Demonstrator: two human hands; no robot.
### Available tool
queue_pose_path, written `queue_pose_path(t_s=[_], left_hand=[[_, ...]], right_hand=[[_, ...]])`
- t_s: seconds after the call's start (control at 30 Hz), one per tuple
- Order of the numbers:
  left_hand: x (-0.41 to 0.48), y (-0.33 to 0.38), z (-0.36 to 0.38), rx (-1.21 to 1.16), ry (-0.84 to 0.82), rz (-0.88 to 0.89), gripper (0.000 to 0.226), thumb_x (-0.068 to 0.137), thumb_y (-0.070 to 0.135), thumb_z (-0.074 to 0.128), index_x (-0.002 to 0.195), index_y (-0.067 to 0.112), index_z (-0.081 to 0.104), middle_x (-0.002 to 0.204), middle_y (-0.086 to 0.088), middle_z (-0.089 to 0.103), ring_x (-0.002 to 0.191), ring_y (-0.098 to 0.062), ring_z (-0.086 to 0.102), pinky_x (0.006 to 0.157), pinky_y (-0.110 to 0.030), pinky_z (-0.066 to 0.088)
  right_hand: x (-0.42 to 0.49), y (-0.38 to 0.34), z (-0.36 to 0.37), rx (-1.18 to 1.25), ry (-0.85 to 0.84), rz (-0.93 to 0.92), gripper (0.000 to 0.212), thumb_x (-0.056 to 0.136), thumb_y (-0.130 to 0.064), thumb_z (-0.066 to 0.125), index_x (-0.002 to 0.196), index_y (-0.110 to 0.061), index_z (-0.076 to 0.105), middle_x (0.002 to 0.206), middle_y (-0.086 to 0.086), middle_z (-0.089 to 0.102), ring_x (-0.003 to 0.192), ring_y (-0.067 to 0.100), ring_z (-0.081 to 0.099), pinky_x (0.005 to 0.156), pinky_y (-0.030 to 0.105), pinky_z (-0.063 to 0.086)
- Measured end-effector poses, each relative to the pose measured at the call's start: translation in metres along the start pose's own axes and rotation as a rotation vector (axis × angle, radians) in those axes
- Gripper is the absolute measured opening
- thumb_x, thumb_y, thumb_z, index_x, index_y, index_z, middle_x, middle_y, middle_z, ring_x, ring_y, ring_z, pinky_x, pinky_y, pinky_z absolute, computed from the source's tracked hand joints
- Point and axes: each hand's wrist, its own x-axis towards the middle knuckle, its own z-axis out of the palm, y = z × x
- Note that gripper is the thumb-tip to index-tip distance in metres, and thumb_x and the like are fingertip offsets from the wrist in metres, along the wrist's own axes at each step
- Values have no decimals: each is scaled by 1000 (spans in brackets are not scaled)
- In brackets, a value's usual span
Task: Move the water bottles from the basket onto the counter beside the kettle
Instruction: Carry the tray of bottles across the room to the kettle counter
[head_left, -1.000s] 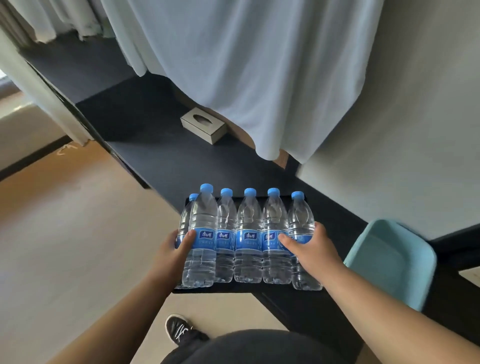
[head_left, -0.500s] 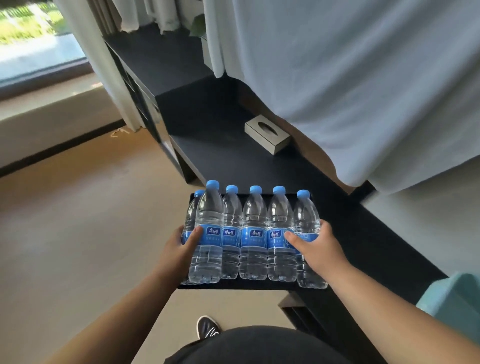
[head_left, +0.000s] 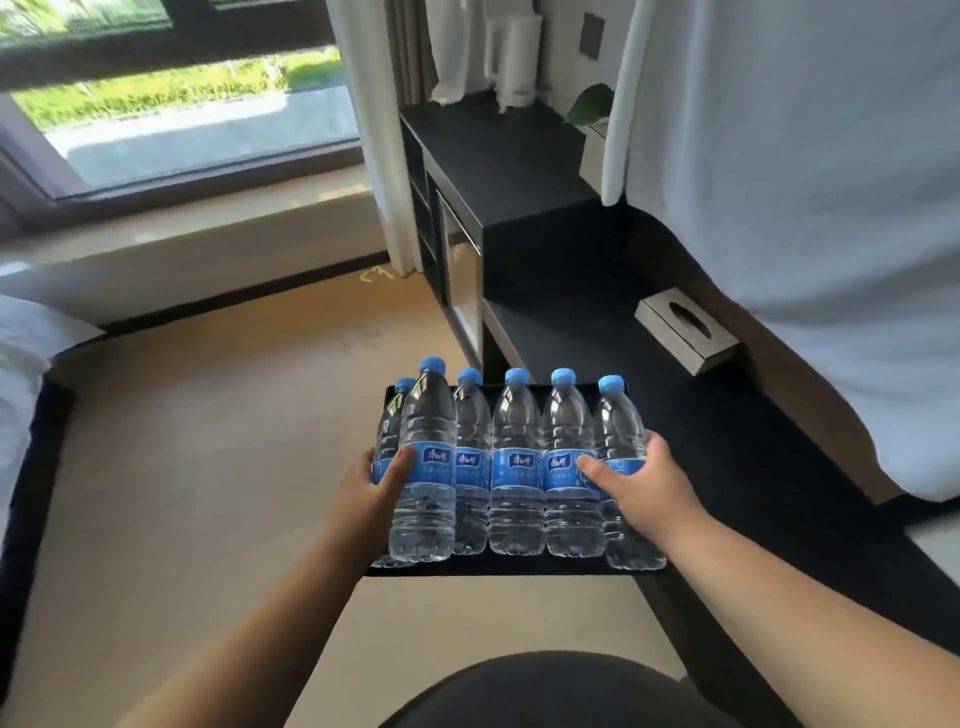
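Several clear water bottles (head_left: 517, 467) with blue caps and blue labels stand upright in a row on a black tray (head_left: 498, 567). The tray is carried in front of me, partly over the floor and partly over the low black counter (head_left: 727, 447). My left hand (head_left: 371, 493) presses on the leftmost bottles from the side. From the right, my right hand (head_left: 636, 480) clasps the two rightmost bottles, thumb across a label. A white kettle-like shape (head_left: 511, 57) stands blurred at the far end of the higher dark counter (head_left: 498, 161).
A grey tissue box (head_left: 685, 330) lies on the low counter. A large white cloth (head_left: 800, 208) hangs over the right side. A window (head_left: 171, 98) fills the upper left and a white bed corner (head_left: 21, 358) shows at left. Tan floor lies below.
The view has swung left and up: the window, the higher counter and the bed corner came into view, and the light blue bin at right dropped out. Both hands keep their hold on the bottles.
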Motion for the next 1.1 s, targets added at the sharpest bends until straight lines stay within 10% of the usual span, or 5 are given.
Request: queue_pose_path(t_s=[0.63, 1.1], left_hand=[[80, 4, -87, -109, 303, -77, 91, 65, 85, 64, 123, 15, 59, 104, -13, 76, 86, -25, 78, 72, -43, 64], [197, 59, -42, -161, 446, -118, 105, 55, 98, 60, 123, 18, 59, 104, -9, 77, 87, -25, 78, 82, -55, 62]], right_hand=[[130, -137, 106, -12, -299, -185, 100, 72, -60, 86, 150, -22, 37, 135, 1, 61, 118, 22, 62, 102, 49, 53], [284, -226, 87, -37, -406, -285, 86, 69, -59, 87, 138, -32, 43, 108, -15, 69, 93, 4, 69, 68, 23, 51]])
